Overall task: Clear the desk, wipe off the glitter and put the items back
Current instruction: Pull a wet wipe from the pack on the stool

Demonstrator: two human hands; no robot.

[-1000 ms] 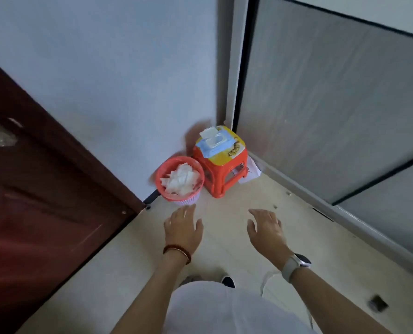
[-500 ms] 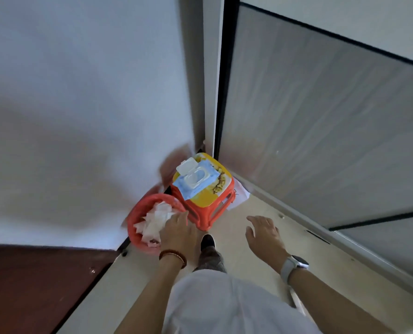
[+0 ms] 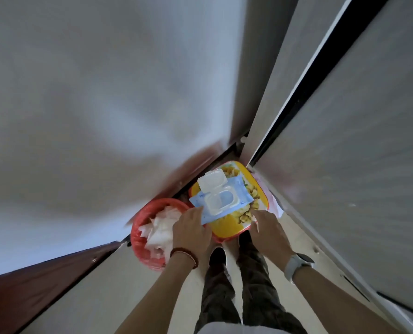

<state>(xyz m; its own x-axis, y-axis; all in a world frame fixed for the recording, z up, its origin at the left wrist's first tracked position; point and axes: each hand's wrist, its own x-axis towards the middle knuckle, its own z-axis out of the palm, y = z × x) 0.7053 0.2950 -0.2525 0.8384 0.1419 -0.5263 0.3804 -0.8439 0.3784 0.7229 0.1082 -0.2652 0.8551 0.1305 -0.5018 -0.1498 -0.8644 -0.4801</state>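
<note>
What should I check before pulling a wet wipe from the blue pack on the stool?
1. White flip lid of the blue wet wipe pack open: ok.
2. Wipe showing in the opening: cannot tell.
3. Left hand at the pack's near edge: ok.
4. Right hand near the pack, holding nothing: ok.
5. Pack lying flat on the orange plastic stool with yellow top: ok.
6. Red round basket of used white tissues has room: cannot tell.

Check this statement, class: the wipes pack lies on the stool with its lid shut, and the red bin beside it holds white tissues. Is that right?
Not quite. The head view shows the lid flipped open, not shut. The rest stands: the wipes pack lies on the stool, and the red bin beside it holds white tissues.
</note>
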